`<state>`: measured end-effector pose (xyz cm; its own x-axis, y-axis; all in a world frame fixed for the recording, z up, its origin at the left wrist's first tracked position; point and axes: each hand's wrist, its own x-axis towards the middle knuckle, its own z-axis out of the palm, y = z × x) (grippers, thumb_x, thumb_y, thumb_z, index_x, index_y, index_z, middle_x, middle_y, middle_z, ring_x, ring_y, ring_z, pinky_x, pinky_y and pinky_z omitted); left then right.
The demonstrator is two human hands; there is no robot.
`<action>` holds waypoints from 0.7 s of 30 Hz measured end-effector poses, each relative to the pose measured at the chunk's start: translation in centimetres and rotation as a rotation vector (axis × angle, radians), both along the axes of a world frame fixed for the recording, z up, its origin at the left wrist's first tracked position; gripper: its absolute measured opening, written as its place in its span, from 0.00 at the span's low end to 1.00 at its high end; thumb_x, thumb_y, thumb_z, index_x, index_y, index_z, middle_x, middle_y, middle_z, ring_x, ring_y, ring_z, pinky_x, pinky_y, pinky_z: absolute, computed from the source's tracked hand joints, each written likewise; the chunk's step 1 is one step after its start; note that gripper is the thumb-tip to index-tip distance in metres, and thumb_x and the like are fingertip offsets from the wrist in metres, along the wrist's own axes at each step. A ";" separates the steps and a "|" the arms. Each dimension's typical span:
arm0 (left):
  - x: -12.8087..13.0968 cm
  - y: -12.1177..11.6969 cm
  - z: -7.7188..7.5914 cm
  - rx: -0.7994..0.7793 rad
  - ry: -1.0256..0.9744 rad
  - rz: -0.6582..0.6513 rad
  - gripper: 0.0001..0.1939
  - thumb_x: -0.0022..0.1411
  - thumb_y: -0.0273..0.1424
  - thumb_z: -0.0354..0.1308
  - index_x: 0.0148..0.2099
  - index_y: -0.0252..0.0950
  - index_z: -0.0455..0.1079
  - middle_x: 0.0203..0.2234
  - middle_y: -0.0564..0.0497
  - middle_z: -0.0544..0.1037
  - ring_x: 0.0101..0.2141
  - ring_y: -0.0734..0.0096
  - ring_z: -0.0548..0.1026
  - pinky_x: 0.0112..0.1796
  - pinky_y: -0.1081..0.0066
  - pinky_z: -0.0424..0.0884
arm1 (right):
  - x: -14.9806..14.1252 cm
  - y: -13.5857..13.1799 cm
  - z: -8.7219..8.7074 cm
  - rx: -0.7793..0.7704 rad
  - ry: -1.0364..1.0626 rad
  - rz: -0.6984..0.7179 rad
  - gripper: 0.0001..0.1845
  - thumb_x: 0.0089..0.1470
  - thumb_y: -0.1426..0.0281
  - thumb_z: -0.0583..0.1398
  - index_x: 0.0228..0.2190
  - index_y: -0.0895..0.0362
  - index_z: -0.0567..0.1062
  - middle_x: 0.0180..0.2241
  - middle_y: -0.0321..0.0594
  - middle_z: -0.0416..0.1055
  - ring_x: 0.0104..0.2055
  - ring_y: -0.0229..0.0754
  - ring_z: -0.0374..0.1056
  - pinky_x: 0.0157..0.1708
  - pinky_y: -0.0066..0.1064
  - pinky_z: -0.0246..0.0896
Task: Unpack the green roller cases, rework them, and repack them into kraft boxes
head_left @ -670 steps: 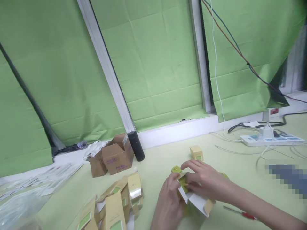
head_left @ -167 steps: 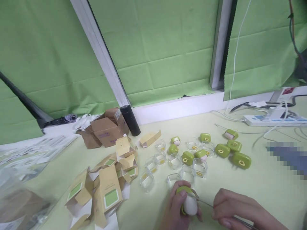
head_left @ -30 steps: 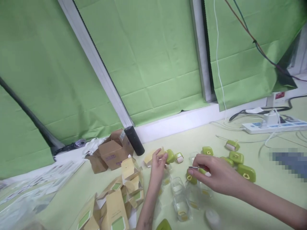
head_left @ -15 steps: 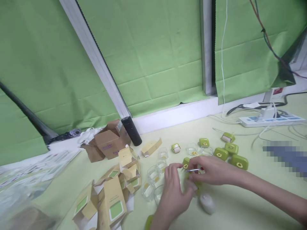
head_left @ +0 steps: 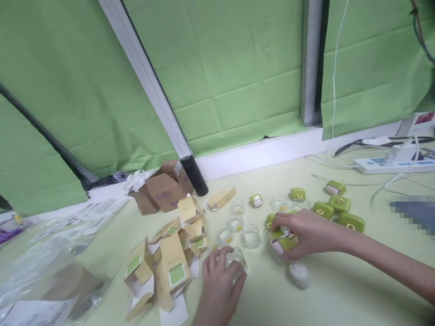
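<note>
My left hand (head_left: 220,280) is curled over a clear plastic case (head_left: 240,257) on the table, with fingertips and thumb around its near edge. In my right hand (head_left: 302,233) is a small green case with a pale pink side (head_left: 277,246). A thin metal tool (head_left: 282,237) is pinched in the same hand and lies across the case; its tip points left, and its handle is hidden by the fingers. Beside the left hand stand more clear cases (head_left: 252,237). A white rounded object, like a computer mouse (head_left: 299,275), lies just below the right hand.
Several green cases (head_left: 351,222) sit right of the right hand. Opened cardboard packages (head_left: 173,267) pile up at left, before a brown carton (head_left: 165,192) and a black cylinder (head_left: 194,175). A power strip (head_left: 390,166) with cables lies at the back right.
My left hand has moved left and down, away from the right hand, onto a clear case. The right hand stays near its place, now plainly around the green case. The view has shifted slightly.
</note>
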<state>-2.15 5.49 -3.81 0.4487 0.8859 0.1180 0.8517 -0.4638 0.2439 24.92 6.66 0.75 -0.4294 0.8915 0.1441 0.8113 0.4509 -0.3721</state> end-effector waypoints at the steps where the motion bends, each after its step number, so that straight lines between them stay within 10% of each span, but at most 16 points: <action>1: 0.4 0.1 0.1 -0.016 -0.013 -0.032 0.09 0.60 0.29 0.52 0.34 0.42 0.74 0.49 0.46 0.72 0.50 0.47 0.66 0.47 0.47 0.60 | 0.2 0.0 0.3 -0.007 0.056 -0.022 0.16 0.43 0.66 0.64 0.38 0.52 0.72 0.33 0.33 0.74 0.29 0.41 0.69 0.26 0.29 0.55; 6: 3.1 0.7 2.4 -0.084 -0.496 0.004 0.14 0.56 0.30 0.56 0.46 0.40 0.65 0.43 0.45 0.73 0.46 0.54 0.68 0.47 0.52 0.63 | 0.7 -0.4 1.8 -0.145 0.380 -0.035 0.23 0.48 0.59 0.63 0.45 0.50 0.68 0.46 0.37 0.70 0.34 0.40 0.67 0.32 0.30 0.62; 10: 6.0 1.6 3.4 -0.709 -1.072 -0.132 0.25 0.57 0.44 0.57 0.52 0.39 0.57 0.38 0.48 0.72 0.25 0.74 0.69 0.22 0.73 0.64 | -0.1 -1.5 2.5 -0.175 0.371 0.166 0.22 0.48 0.61 0.65 0.44 0.48 0.68 0.43 0.35 0.70 0.30 0.37 0.64 0.28 0.27 0.58; 13: 7.3 1.6 3.2 -1.012 -1.333 -0.162 0.25 0.53 0.40 0.64 0.49 0.33 0.64 0.34 0.50 0.73 0.22 0.79 0.68 0.22 0.76 0.66 | -0.6 -2.3 2.9 -0.167 0.458 0.055 0.23 0.50 0.56 0.63 0.47 0.48 0.67 0.49 0.37 0.66 0.34 0.39 0.64 0.29 0.28 0.58; 17: 7.4 1.4 2.4 -1.071 -1.664 0.063 0.16 0.57 0.38 0.58 0.42 0.30 0.68 0.37 0.45 0.76 0.29 0.72 0.76 0.32 0.72 0.72 | -1.2 -2.4 2.0 -0.295 0.577 -0.158 0.21 0.61 0.52 0.48 0.30 0.54 0.69 0.32 0.36 0.66 0.35 0.41 0.63 0.36 0.32 0.57; 21: 7.6 1.8 0.9 -1.012 -1.706 0.175 0.22 0.50 0.49 0.59 0.36 0.33 0.65 0.30 0.50 0.77 0.13 0.81 0.66 0.14 0.77 0.56 | -2.8 -2.0 -0.7 -0.509 0.670 -0.033 0.26 0.57 0.48 0.51 0.20 0.55 0.61 0.20 0.30 0.57 0.23 0.36 0.53 0.25 0.28 0.50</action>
